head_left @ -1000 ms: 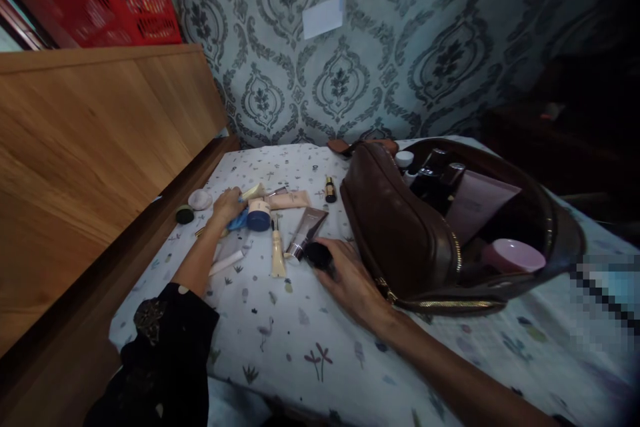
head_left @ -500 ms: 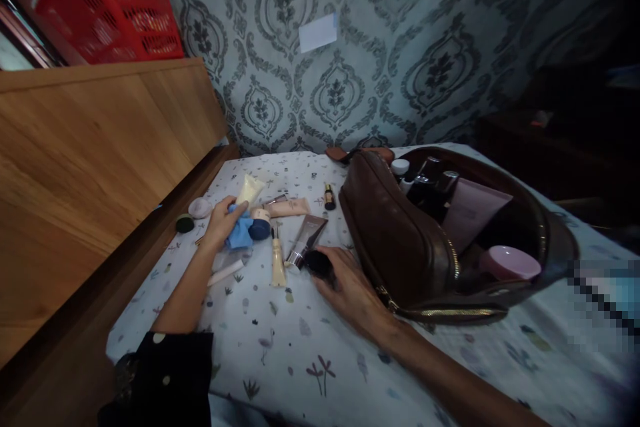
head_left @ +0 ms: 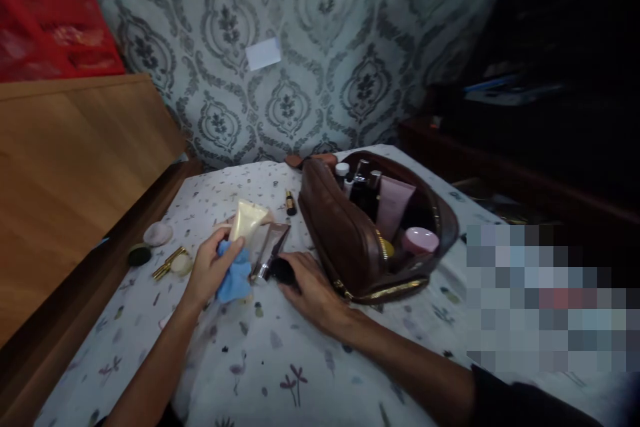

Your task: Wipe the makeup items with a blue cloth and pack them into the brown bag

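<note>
My left hand [head_left: 207, 267] is closed on a blue cloth [head_left: 234, 277] and a pale yellow squeeze tube [head_left: 247, 219], the thumb pressing on their near side. My right hand [head_left: 315, 297] curls around a small black round container [head_left: 283, 272]; whether it is a jar or a lid I cannot make out. Between the hands a grey-brown tube [head_left: 274, 243] with a silver cap lies on the printed sheet. Just right of my right hand stands an unzipped brown leather toiletry bag [head_left: 333, 240], holding a pink tube [head_left: 394, 203], a pink jar [head_left: 421, 240] and several bottles.
A small dark bottle [head_left: 291, 203] with a gold collar lies behind. Left are a white round item [head_left: 158, 233], a dark green round item [head_left: 139, 255] and a gold tube [head_left: 170, 263]. A wooden panel [head_left: 85, 173] bounds the left side; a patterned wall rises behind.
My left hand has taken hold of the pale yellow tube along with the cloth and lifted it nearer. My right hand keeps the black container. The view has turned right.
</note>
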Action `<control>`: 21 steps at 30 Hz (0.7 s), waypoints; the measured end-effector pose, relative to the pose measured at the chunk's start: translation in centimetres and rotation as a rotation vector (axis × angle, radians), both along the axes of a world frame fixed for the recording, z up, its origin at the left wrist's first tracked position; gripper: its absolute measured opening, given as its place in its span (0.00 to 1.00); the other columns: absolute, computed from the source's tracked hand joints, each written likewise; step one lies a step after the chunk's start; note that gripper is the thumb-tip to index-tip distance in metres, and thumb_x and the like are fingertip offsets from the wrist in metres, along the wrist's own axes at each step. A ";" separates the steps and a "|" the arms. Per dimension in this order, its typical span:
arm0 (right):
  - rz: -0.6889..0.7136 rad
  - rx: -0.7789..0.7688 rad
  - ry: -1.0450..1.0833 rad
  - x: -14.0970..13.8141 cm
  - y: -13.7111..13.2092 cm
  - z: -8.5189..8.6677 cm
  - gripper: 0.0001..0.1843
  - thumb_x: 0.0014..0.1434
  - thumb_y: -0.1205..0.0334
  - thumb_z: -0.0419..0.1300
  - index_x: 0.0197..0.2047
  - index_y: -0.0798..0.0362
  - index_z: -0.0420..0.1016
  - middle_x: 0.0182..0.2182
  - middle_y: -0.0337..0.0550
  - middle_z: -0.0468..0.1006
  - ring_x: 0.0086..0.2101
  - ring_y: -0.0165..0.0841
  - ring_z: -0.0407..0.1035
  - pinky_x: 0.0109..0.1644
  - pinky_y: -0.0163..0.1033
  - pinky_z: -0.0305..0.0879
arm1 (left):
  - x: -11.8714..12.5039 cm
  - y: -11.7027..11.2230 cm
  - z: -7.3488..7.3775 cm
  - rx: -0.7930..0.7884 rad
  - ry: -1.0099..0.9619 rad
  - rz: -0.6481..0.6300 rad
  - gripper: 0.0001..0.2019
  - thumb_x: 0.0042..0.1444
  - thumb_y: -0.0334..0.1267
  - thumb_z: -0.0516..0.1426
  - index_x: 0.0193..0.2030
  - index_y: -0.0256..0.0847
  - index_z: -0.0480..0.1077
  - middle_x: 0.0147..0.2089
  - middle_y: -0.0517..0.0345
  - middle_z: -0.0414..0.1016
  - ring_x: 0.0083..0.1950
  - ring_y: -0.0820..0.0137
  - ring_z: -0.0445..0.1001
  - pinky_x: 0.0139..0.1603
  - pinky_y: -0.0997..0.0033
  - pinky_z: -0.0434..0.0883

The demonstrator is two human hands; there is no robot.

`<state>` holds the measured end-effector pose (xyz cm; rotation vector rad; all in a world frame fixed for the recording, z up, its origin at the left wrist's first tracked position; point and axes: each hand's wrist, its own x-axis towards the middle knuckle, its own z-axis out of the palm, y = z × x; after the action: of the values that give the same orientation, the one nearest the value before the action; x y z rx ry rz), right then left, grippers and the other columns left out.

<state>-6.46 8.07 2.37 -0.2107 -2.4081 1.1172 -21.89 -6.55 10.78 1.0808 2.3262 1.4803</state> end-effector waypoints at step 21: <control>0.030 -0.314 0.222 -0.5 -0.1 1.2 0.20 0.64 0.62 0.55 0.58 0.55 0.67 0.53 0.54 0.75 0.55 0.41 0.68 0.60 0.47 0.64 | 3.5 2.7 -1.1 -0.093 -0.144 0.081 0.30 0.52 0.62 0.60 0.51 0.39 0.75 0.36 0.58 0.79 0.33 0.64 0.75 0.35 0.70 0.74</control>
<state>-6.93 7.98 3.53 -0.1441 -2.0420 1.4497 -18.38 -3.83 9.66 0.8368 2.3374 1.4110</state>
